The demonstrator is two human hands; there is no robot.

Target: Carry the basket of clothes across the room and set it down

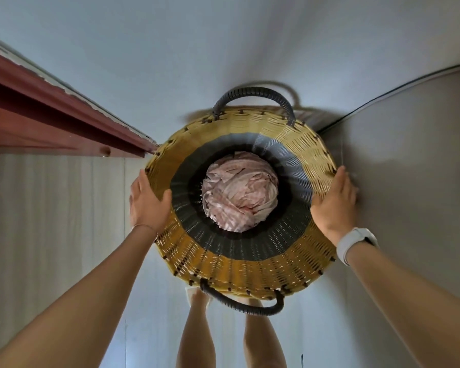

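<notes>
A round woven basket (pixel 250 272), yellow with a dark band inside and two dark loop handles, fills the middle of the head view, seen from straight above. A crumpled bundle of pale pink clothes (pixel 239 192) lies at its bottom. My left hand (pixel 148 200) grips the basket's left rim, thumb over the edge. On the opposite side my right hand (pixel 335 200) presses against the right rim, with a white watch on that wrist. Whether the basket's base touches the floor is hidden.
A dark red wooden frame (pixel 51 120) runs along the upper left. A grey wall (pixel 414 160) with a thin black cable stands close on the right. Pale floor (pixel 170 62) extends ahead. My bare legs (pixel 197 335) show below the basket.
</notes>
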